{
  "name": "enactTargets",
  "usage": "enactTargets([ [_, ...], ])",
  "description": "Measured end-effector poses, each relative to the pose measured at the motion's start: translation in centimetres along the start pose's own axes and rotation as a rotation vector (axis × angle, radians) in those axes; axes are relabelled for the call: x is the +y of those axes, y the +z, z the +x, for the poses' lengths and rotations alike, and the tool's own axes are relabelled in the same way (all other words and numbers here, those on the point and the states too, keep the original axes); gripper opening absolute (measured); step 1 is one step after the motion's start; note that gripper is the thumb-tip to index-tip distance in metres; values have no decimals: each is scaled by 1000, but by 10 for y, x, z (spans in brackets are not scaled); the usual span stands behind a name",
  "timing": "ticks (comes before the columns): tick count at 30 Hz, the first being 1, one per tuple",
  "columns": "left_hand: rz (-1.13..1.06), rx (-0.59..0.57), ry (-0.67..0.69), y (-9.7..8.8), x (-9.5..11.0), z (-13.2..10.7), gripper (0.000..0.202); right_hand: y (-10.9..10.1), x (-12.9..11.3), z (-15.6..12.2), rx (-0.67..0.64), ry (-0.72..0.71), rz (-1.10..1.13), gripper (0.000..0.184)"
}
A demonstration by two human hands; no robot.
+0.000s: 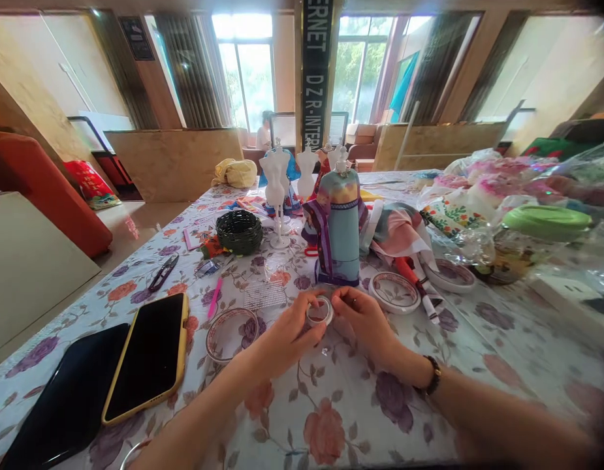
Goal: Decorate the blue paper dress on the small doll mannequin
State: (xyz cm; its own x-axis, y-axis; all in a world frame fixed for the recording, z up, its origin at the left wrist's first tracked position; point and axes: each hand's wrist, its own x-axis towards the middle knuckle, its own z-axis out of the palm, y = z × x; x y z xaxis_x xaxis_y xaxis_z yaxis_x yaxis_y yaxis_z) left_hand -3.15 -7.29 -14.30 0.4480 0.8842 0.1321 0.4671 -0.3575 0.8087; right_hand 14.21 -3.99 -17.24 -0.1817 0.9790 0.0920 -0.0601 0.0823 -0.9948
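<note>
Tape roll (330, 314) was held in left grip (302, 321), likely for steadying. Right grip (364, 316) was pinched closed beside roll, contents unclear.

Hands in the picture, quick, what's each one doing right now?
Left hand: closed on a small tape roll.
Right hand: fingertips bunched by the roll's edge; can't tell whether they're pinching anything.

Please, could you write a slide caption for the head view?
Left hand holds a small tape roll, right hand beside it, before a dressed mannequin.
</note>
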Motion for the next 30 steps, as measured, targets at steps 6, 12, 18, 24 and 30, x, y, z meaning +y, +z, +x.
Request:
enactTargets([
  [6,117,0,136,1,-3,7,10,-3,-1,-1,31,-49,-83,29],
  [12,108,-17,132,2,-4,8,26,-2,-3,-5,36,-52,-216,28],
  [18,259,104,109,0,-1,6,27,-5,-7,-5,65,-128,-290,23],
  [24,286,72,148,1,-4,8,25,-6,-7,-6,51,-204,-354,15],
  [30,237,90,68,0,-2,6,23,-6,-4,-7,35,-165,-336,19],
])
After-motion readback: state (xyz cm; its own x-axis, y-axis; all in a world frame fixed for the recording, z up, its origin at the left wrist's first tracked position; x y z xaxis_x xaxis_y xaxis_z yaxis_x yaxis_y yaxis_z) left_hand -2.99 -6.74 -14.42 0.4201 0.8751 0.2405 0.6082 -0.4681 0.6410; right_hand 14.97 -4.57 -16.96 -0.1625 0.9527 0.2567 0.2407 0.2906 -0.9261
